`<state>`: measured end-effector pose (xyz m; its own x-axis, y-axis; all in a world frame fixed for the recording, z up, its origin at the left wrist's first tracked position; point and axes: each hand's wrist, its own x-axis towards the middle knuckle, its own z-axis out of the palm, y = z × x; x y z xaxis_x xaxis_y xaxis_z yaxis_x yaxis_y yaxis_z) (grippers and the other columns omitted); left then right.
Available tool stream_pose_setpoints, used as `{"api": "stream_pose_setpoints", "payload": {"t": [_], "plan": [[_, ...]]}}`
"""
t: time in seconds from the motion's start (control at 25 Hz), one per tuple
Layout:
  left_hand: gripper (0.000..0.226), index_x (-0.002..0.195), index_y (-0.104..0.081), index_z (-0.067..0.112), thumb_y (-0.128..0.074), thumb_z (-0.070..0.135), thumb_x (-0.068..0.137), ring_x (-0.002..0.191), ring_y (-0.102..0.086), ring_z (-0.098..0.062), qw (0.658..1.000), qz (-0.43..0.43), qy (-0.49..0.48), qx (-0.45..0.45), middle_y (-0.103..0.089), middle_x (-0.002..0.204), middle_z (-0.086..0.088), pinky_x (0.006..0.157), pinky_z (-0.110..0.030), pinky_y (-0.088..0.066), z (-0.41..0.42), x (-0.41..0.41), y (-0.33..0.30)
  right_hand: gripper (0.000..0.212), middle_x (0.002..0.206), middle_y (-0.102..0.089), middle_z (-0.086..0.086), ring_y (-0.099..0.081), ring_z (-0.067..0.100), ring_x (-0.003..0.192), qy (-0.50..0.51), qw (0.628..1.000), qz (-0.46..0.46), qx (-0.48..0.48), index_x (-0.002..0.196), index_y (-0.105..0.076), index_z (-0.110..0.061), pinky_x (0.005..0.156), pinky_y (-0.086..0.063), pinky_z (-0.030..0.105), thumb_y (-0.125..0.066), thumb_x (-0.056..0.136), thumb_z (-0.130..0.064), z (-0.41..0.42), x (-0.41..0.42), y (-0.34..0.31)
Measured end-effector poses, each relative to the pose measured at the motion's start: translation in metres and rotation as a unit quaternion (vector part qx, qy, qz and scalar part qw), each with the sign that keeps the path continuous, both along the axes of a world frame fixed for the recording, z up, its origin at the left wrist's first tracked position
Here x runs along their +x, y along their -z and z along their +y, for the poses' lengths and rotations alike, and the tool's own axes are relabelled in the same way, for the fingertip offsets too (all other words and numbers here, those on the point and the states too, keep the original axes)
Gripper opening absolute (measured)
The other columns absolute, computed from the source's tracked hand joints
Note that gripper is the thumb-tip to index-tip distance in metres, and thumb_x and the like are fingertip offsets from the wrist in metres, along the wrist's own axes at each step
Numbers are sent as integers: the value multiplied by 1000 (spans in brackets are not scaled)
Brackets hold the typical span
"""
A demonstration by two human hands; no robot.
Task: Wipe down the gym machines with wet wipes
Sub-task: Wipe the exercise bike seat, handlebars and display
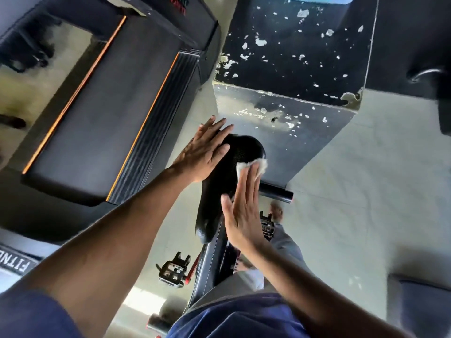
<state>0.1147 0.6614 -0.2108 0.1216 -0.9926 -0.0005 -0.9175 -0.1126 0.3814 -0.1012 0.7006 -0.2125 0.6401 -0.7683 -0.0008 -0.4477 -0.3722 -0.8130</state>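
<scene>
- Head view, looking down on an exercise-bike saddle [229,181], black, its broad end away from the person and its nose toward them.
- Left hand [203,152]: fingers straight and spread, palm flat on the left side of the saddle's broad end; judged to steady the seat against the wiping push.
- Right hand [244,211]: fingers straight and together, pressing a wet wipe [253,165] onto the saddle's right edge; nothing pinched, the flat hand spreads pressure over the cloth.
- Wet wipe: white, crumpled, showing past the fingertips at the broad end's right edge.
- Pedal [172,272]: below the saddle, left of the frame [212,259].
- Treadmill [97,106]: left, well apart, untouched.
</scene>
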Motion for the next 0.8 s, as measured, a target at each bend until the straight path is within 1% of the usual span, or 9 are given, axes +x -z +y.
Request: {"api": "stream_pose_setpoints", "payload": {"t": [0.08,0.2,0.28,0.32,0.44,0.52,0.64,0.68,0.8], "plan": [[70,162,-26,22,-12,61,106,160,-6,-25,1000,2,2,1,-21,170,-3,129,-50,-8,0,0,1,83,168,23,14,20,34,155,92,995,-48,13,161,5,-2,128,8,49,-13,104,-58,-21,25,-7],[66,162,-28,22,-17,57,107,160,-8,-26,1000,4,-1,-4,-24,170,-4,128,-54,-10,0,1,0,79,167,28,6,22,24,156,158,976,-123,80,162,10,-9,128,4,52,-21,106,-55,-11,34,-5],[64,161,-31,21,-20,55,107,159,-9,-26,1000,9,-3,-2,-25,169,-5,128,-55,-10,-1,1,-2,76,166,31,-2,21,17,156,134,965,-131,185,162,15,-17,128,0,53,-27,108,-50,26,27,-17],[63,161,-31,21,-21,53,107,159,-9,-26,1000,12,-3,-1,-25,169,-5,128,-54,-10,-1,1,-2,76,166,31,-3,20,18,156,89,968,-126,198,162,16,-18,128,-1,54,-30,107,-45,54,20,-22],[62,161,-31,21,-22,52,107,159,-8,-26,1000,7,-4,-3,-25,169,-4,129,-51,-7,0,0,-2,79,168,26,3,19,26,157,-21,985,-113,126,162,9,-10,127,-4,57,-41,104,-33,108,2,-25],[63,161,-31,21,-21,53,107,159,-8,-26,1000,9,-5,-6,-25,169,-4,128,-47,-5,0,0,-2,79,168,27,1,19,23,157,9,988,-100,120,162,12,-12,128,-2,54,-41,107,-34,86,7,-14],[65,161,-30,21,-20,53,106,160,-7,-26,1000,7,-14,-1,-24,169,-4,127,-42,-1,1,-2,-2,82,166,31,-2,22,12,155,148,967,-88,188,160,20,-18,129,-1,50,-32,107,-53,20,25,-4],[65,161,-30,20,-20,53,106,160,-6,-26,1000,12,-13,4,-24,169,-4,127,-43,-1,1,-2,-3,84,166,31,0,23,13,155,147,970,-83,178,160,20,-15,129,-2,50,-28,106,-57,14,22,-1],[64,161,-31,20,-22,51,106,159,-9,-29,1000,11,-14,7,-26,169,-6,128,-47,-4,1,-5,-5,84,168,22,16,13,31,157,-25,998,-42,42,160,7,1,129,-5,51,-37,105,-44,57,-9,8]]}}
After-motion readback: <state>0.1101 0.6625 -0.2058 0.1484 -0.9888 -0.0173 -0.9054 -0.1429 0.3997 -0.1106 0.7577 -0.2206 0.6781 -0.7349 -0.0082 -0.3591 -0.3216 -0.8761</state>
